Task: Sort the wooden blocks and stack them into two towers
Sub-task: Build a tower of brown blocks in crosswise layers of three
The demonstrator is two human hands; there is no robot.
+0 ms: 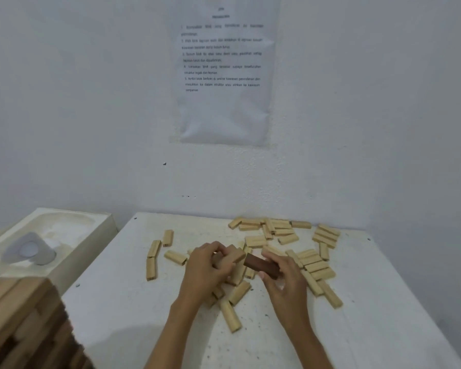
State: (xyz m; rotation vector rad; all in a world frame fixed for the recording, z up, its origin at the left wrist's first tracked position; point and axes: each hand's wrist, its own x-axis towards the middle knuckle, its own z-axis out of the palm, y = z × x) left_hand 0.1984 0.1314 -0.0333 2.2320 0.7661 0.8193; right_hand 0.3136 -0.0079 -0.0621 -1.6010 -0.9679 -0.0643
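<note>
Several light wooden blocks [317, 265] lie scattered over a white table [133, 320]. My left hand [205, 270] grips a bunch of light blocks [233, 255] above the pile in the middle. My right hand [285, 286] pinches a single dark brown block [261, 265] just to the right of them, its left end touching the light blocks. More light blocks [230, 315] lie under and in front of both hands. A stacked tower of wooden blocks [19, 320], light and darker layers, stands very close at the lower left, partly cut off by the frame.
A white sink-like basin [72, 225] with a round drain [28, 250] sits left of the table. A printed paper sheet [224, 70] hangs on the white wall behind. The table's back edge meets the wall.
</note>
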